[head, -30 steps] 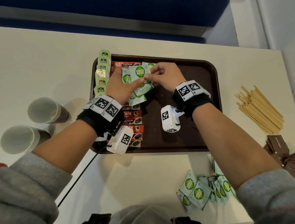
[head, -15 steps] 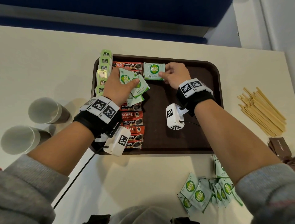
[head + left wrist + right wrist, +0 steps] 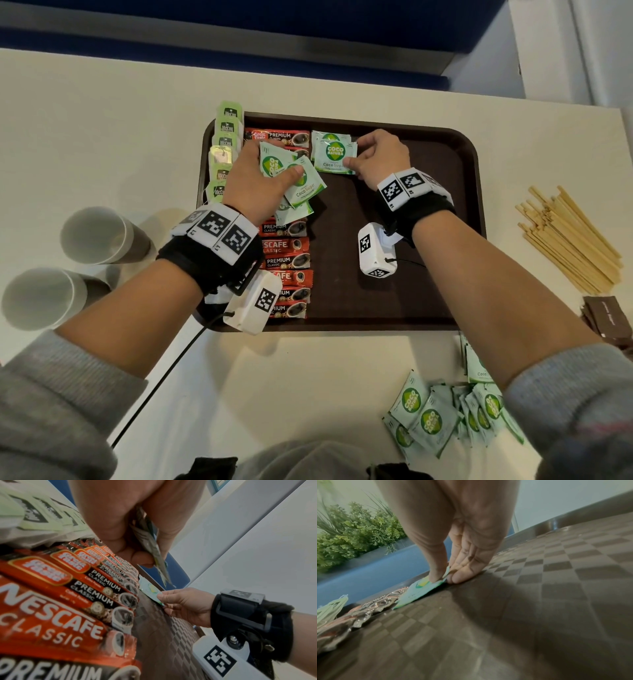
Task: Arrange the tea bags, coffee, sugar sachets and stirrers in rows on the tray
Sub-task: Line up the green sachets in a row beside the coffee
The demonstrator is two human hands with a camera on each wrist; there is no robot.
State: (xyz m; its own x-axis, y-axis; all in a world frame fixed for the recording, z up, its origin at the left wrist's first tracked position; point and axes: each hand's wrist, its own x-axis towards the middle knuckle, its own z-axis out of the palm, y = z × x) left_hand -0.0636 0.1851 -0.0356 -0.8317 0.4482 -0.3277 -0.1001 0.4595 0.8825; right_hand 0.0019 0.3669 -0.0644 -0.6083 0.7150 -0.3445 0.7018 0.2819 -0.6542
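A dark brown tray [image 3: 445,212] holds a column of green tea bags [image 3: 224,150] along its left rim and a column of red coffee sticks [image 3: 286,260] beside them. My left hand [image 3: 260,178] grips a fan of several green Coco Sugar sachets [image 3: 301,185] above the coffee sticks; the left wrist view shows them edge-on as held sachets [image 3: 150,545]. My right hand [image 3: 373,157] pinches the right edge of a sugar sachet [image 3: 334,154] lying at the tray's far end. In the right wrist view the thumb presses that sachet [image 3: 423,588] onto the tray.
A pile of wooden stirrers [image 3: 572,240] lies right of the tray, with brown packets [image 3: 609,318] below it. More sugar sachets [image 3: 445,414] are heaped at the near right. Two paper cups [image 3: 96,236] lie on their sides at the left.
My right hand drew one sachet from the fan in my left hand, carried it right and set it down at the tray's far end. The left hand lowered slightly.
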